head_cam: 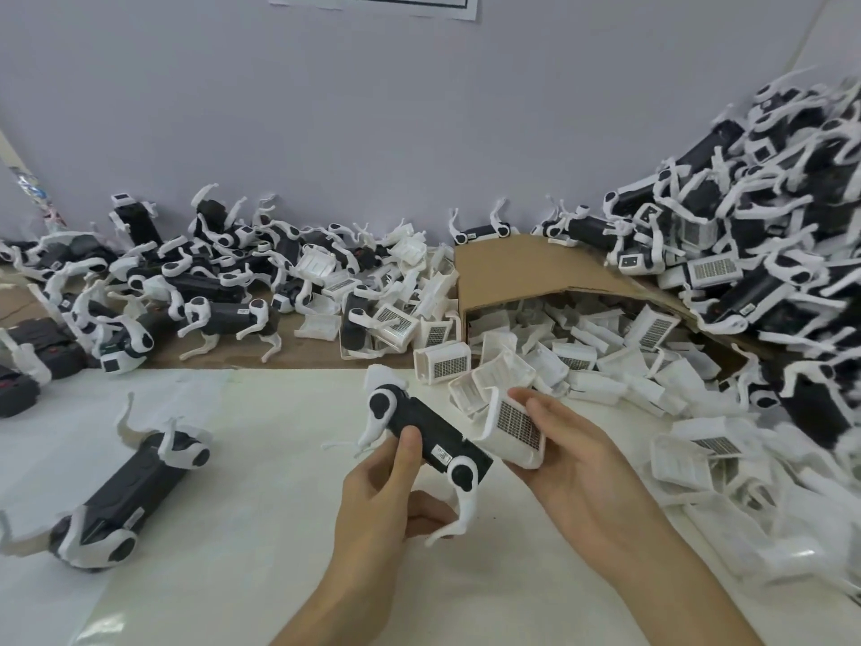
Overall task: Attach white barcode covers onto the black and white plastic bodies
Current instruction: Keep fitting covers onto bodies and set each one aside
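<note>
L hand (pixel 372 501) is gripping a black and white body (pixel 431 433) round its middle, thumb lying across the top, fingers curling underneath. Body is tilting down to the R, w/ white legs hanging off both ends. R hand (pixel 591 477) is holding a white barcode cover (pixel 512 426) from below, thumb pressing on its upper edge, barcode grid facing up. Cover is sitting right against the body's R end; can't tell whether they're actually touching. Both hands are hovering over a white sheet (pixel 261 552) covering the near part of the table.

To the L on the sheet, a second body (pixel 123 498) is lying on its side, well apart from the hands. Just beyond the R hand, a heap of loose covers (pixel 587 361) is spilling out of a tipped cardboard box (pixel 508 268) onto the sheet & running down the R edge.

Past the sheet, brown tabletop (pixel 307 354) is showing, w/ a standing body (pixel 228 314) resting on its legs there. Behind it, a jumble of bodies (pixel 195 254) mixed w/ some covers is stretching along the wall. Far R, a tall pile of bodies (pixel 768 216) is rising above the box, barcode grids showing here & there among them. Grey wall (pixel 372 109) is closing off the back, w/ a paper sheet (pixel 372 0) showing its lower edge at top.
</note>
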`<action>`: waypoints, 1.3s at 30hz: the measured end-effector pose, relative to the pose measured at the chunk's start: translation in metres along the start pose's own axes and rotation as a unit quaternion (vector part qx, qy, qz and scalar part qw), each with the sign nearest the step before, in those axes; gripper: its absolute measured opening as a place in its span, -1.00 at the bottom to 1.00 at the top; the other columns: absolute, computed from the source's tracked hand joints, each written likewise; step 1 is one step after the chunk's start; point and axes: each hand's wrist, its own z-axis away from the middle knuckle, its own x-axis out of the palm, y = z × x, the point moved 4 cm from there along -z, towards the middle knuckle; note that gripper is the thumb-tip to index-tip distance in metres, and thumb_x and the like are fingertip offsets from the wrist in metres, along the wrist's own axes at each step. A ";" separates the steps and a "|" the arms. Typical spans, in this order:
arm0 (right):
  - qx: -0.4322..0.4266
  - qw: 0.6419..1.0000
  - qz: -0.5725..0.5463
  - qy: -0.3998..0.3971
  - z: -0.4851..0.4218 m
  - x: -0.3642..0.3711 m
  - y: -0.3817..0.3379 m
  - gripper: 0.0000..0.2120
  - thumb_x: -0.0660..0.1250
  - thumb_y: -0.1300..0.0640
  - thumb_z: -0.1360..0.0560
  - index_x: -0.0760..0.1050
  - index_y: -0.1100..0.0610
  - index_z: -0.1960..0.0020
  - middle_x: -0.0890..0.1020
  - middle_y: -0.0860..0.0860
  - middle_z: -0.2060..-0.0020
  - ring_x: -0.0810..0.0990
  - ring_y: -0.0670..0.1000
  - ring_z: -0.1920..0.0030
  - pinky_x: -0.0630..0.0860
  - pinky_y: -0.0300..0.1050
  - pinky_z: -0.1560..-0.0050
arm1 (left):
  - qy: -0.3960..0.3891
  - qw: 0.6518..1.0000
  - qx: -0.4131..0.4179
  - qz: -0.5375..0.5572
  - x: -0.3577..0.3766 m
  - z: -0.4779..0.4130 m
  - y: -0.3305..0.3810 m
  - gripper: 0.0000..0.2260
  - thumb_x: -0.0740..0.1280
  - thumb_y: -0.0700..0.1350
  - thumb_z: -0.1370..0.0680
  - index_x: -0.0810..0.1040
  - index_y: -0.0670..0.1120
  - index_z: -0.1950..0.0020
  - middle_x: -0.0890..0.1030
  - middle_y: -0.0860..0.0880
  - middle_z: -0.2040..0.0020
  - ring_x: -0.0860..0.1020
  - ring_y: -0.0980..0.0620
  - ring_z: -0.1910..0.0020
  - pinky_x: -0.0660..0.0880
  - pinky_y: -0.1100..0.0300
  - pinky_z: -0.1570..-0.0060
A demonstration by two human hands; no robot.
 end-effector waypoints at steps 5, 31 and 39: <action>-0.015 0.997 0.074 -0.017 0.006 0.006 0.001 -0.69 0.52 0.19 -0.26 0.71 0.15 -0.01 0.71 0.19 0.04 0.70 0.06 0.07 0.62 -0.19 0.08 | -0.021 0.999 0.025 -0.038 0.005 0.003 0.001 -0.58 0.35 0.31 -0.30 0.70 0.02 0.09 0.62 -0.10 0.31 0.58 -0.08 0.47 0.48 0.22 0.47; -0.202 0.865 0.459 0.007 0.015 0.016 0.001 -0.73 0.36 -0.14 -0.44 0.59 -0.16 -0.13 0.68 -0.23 -0.01 0.64 -0.14 -0.06 0.55 -0.19 -0.05 | -0.050 0.998 0.016 -0.025 0.006 0.003 0.000 -0.64 0.32 0.28 -0.37 0.69 0.08 0.05 0.64 -0.23 0.32 0.60 -0.11 0.43 0.55 0.15 0.37; -0.200 0.883 0.423 0.030 0.014 0.014 0.004 -0.80 0.47 -0.10 -0.48 0.55 -0.04 -0.01 0.68 -0.12 0.09 0.70 -0.06 0.11 0.56 -0.25 0.07 | -0.067 0.996 0.028 -0.046 0.009 0.004 -0.001 -0.67 0.33 0.25 -0.41 0.69 0.05 0.06 0.64 -0.14 0.32 0.60 -0.06 0.43 0.52 0.21 0.41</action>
